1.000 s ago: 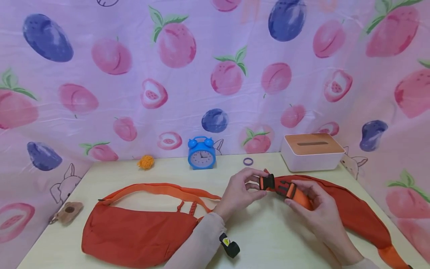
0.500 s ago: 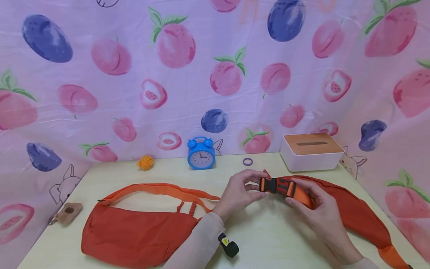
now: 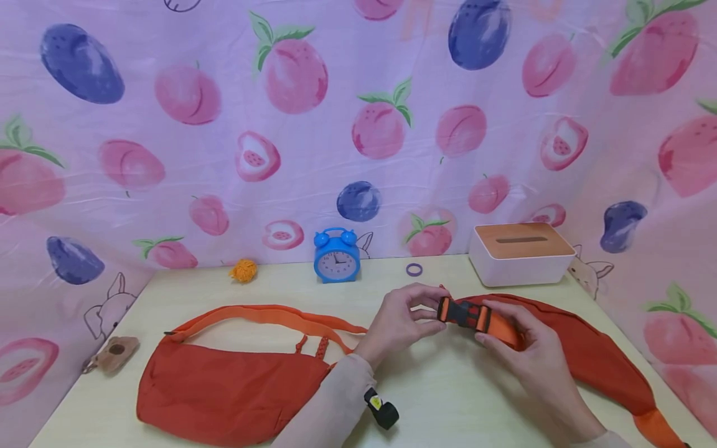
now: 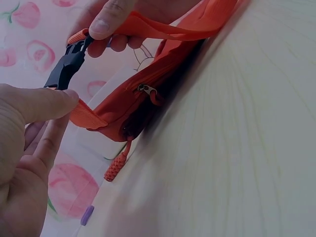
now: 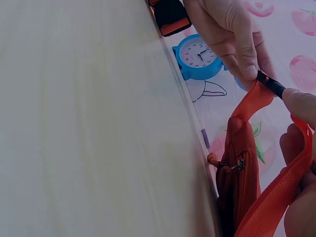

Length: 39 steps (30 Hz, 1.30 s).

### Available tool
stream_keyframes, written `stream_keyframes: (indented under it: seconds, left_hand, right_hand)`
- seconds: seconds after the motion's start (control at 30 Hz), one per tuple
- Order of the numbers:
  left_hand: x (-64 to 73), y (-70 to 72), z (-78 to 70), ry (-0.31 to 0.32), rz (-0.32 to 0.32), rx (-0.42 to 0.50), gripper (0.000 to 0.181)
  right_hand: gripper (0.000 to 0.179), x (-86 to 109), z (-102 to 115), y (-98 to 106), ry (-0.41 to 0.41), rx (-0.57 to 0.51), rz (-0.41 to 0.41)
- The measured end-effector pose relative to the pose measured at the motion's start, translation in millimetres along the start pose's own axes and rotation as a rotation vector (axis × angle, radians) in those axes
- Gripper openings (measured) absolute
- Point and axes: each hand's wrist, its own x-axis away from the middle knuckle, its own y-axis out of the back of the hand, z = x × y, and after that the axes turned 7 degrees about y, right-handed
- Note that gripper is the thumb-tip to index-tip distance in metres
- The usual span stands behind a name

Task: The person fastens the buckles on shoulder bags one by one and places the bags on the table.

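Note:
A black side-release buckle on orange webbing is held up over the table, its two halves meeting end to end. My left hand pinches the strap end at the buckle's left half between thumb and fingers. From the other side, my right hand grips the right half and the orange strap behind it. Both straps belong to a red waist bag lying behind and to the right of the right hand. In the left wrist view, a braided cord pull hangs from the bag's zipper.
A second red bag with an orange strap lies at front left, partly under the left forearm. Along the back stand a blue alarm clock and a tissue box, with a purple ring and orange yarn ball. A brown plush keychain lies far left.
The buckle halves, apart one second ago with the prongs showing, have come together. My left hand has shifted slightly right with its half; my right hand has stayed almost in place.

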Motion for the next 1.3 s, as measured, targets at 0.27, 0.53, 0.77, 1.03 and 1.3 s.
stream_keyframes:
  seconds: [0.27, 0.53, 0.77, 1.03, 1.3]
  left_hand:
    - [1.0, 2.0, 0.1, -0.016, 0.032, -0.037, 0.054]
    - [2.5, 4.4, -1.8, -0.032, 0.059, -0.086, 0.053]
    - [3.2, 5.7, -2.9, -0.032, 0.071, -0.097, 0.053]
    - [3.4, 3.2, -4.3, -0.018, 0.105, -0.134, 0.053]
    - [3.3, 2.8, -4.7, -0.020, 0.091, -0.159, 0.053]
  right_hand:
    - [0.065, 1.8, 2.3, 2.0, -0.015, 0.104, 0.005]
    - [0.061, 2.3, 3.3, 4.1, -0.100, 0.073, 0.041]
    - [0.063, 2.5, 5.4, 6.3, -0.171, 0.139, 0.068]
    - [0.066, 3.9, 4.1, 3.7, -0.112, 0.145, 0.051]
    - [0.064, 3.4, 3.8, 0.7, -0.075, 0.138, 0.029]
